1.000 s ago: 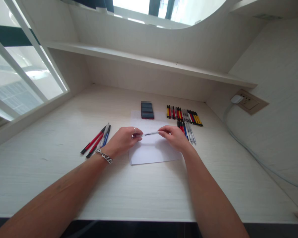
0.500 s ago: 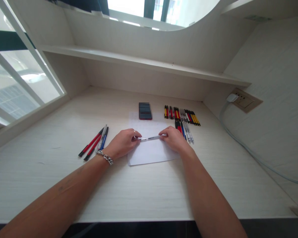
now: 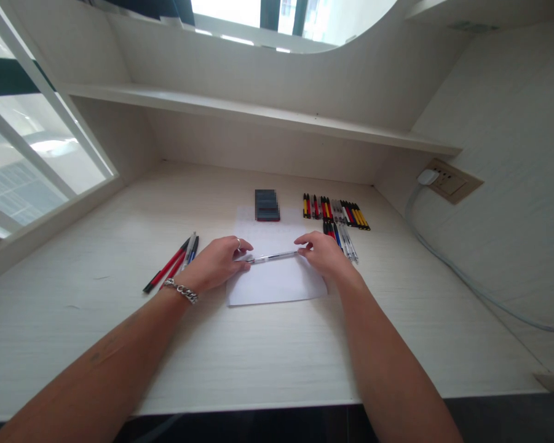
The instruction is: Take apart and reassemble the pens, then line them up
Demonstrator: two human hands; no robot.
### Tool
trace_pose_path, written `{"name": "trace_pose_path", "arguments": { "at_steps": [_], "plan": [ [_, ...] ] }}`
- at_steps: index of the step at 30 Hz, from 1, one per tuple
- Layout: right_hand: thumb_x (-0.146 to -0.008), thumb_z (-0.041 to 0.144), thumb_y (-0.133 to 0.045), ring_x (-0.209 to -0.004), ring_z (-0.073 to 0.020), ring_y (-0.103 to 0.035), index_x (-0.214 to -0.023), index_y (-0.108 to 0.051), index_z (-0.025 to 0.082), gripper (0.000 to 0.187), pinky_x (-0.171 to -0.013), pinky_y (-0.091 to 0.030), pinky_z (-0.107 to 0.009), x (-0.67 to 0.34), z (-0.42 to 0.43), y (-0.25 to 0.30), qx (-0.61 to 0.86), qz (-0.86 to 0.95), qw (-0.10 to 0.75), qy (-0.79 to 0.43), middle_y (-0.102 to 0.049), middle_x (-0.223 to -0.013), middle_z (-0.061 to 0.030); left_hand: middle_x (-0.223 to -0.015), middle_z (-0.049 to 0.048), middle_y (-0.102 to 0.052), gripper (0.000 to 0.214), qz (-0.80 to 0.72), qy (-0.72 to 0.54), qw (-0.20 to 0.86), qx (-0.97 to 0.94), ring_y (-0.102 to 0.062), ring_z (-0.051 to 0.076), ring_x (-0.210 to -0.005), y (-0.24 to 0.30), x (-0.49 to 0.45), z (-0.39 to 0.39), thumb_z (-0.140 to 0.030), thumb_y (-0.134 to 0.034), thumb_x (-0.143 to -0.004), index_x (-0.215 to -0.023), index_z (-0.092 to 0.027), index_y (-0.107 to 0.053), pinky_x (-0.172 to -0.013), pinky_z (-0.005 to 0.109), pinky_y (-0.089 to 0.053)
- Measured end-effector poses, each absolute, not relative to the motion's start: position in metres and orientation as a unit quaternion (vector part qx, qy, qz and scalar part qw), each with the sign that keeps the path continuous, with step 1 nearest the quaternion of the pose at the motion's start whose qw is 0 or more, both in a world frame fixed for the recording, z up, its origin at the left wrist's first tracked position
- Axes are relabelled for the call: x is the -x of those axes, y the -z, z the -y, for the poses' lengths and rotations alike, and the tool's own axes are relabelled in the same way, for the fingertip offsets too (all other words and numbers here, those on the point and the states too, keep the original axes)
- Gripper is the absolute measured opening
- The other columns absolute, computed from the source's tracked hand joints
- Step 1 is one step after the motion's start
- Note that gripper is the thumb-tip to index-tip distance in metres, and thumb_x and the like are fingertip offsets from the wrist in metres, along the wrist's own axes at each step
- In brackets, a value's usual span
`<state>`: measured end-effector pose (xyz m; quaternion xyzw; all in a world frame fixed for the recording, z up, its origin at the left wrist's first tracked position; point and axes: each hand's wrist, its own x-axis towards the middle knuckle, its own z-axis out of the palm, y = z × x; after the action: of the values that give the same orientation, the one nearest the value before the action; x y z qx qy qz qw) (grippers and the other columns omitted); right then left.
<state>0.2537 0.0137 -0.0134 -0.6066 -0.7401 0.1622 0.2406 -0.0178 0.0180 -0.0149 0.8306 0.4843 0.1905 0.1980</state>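
Note:
A clear ballpoint pen (image 3: 273,256) spans the gap between my hands, above or on a white sheet of paper (image 3: 277,286); contact with the paper is hard to judge. My left hand (image 3: 216,261), with a ring and a chain bracelet, has thumb and forefinger apart, the thumb tip by the pen's left end. At the pen's right end, the thumb and a finger of my right hand (image 3: 325,253) close on it, while the forefinger stretches out above. Beside my left wrist lie red pens (image 3: 170,266), a clear pen (image 3: 190,246) and a blue pen (image 3: 193,249), partly covered.
Behind the paper sits a dark, blurred rectangular object (image 3: 267,206). Several pens in a row (image 3: 336,212) lie back right, with more pens (image 3: 348,245) below them. A shelf (image 3: 258,117) overhangs the desk. A cable (image 3: 470,283) runs from the wall socket (image 3: 454,181).
My left thumb and forefinger have parted and drawn left from the pen's end. My right forefinger has lifted off the pen. The view has shifted slightly.

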Motion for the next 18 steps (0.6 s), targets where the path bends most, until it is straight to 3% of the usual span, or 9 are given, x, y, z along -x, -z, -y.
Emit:
{"name": "trace_pose_path", "arguments": {
  "at_steps": [11, 15, 18],
  "plan": [
    [-0.079, 0.024, -0.065, -0.089, -0.0201, -0.057, -0.091, -0.072, 0.023, 0.014, -0.081, -0.042, -0.032, -0.236, -0.012, 0.020, 0.574, 0.779, 0.210, -0.141, -0.063, -0.098, -0.0082, -0.098, 0.0062, -0.068, 0.031, -0.464, -0.230, 0.186, -0.835, -0.063, 0.020, -0.085, 0.013, 0.010, -0.012, -0.039, -0.064, -0.077, -0.103, -0.022, -0.069, -0.076, 0.030, -0.048],
    [-0.081, 0.020, -0.062, -0.084, -0.0172, -0.058, -0.089, -0.070, 0.022, 0.012, -0.076, -0.041, -0.029, -0.227, -0.007, 0.012, 0.549, 0.782, 0.235, -0.178, -0.065, -0.091, -0.0055, -0.105, 0.0074, -0.069, 0.030, -0.431, -0.223, 0.173, -0.857, -0.061, 0.022, -0.096, 0.009, 0.004, -0.007, -0.039, -0.051, -0.088, -0.104, -0.021, -0.068, -0.085, 0.033, -0.045],
    [-0.081, 0.018, -0.060, -0.082, -0.0154, -0.059, -0.088, -0.068, 0.022, 0.011, -0.074, -0.042, -0.027, -0.219, -0.001, 0.003, 0.508, 0.781, 0.278, -0.234, -0.068, -0.087, -0.0023, -0.103, 0.0060, -0.070, 0.031, -0.412, -0.212, 0.188, -0.866, -0.062, 0.021, -0.095, 0.008, 0.001, -0.004, -0.037, -0.042, -0.093, -0.106, -0.024, -0.067, -0.082, 0.030, -0.045]
  ]
}}
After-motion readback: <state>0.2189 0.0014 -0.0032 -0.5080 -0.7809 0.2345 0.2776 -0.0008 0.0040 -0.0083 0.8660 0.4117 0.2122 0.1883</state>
